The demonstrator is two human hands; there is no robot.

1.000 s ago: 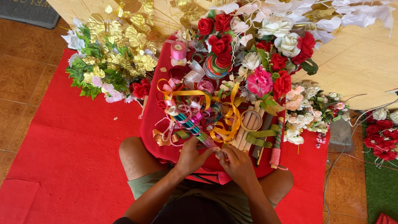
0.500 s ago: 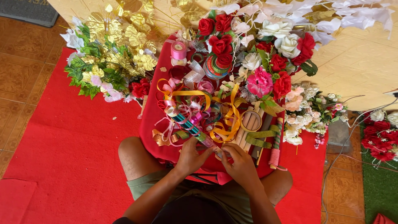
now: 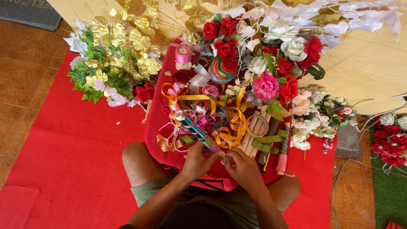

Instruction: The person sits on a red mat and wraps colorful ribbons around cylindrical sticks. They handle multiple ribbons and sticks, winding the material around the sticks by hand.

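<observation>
My left hand (image 3: 196,162) and my right hand (image 3: 243,166) meet over the near edge of a red tray (image 3: 157,143) that rests on my knees. Both pinch the lower end of a shiny teal and pink ribbon-wrapped stick (image 3: 197,132), which slants up and to the left across the tray. The tray is heaped with curled ribbons: orange ribbon (image 3: 231,135), pink ribbon (image 3: 171,92) and olive green ribbon (image 3: 266,141). A pink ribbon spool (image 3: 183,54) and a red-green spool (image 3: 220,70) stand at the tray's far end.
Red, white and pink artificial roses (image 3: 271,55) crowd the tray's far right. Gold and green leaf sprays (image 3: 114,59) lie at the left on the red carpet (image 3: 68,161). More red flowers (image 3: 388,142) sit on green turf at the right. Tiled floor (image 3: 19,72) lies at the left.
My hands have stayed at the stick's lower end, with the fingers shifting only slightly. The tray and flowers have not moved.
</observation>
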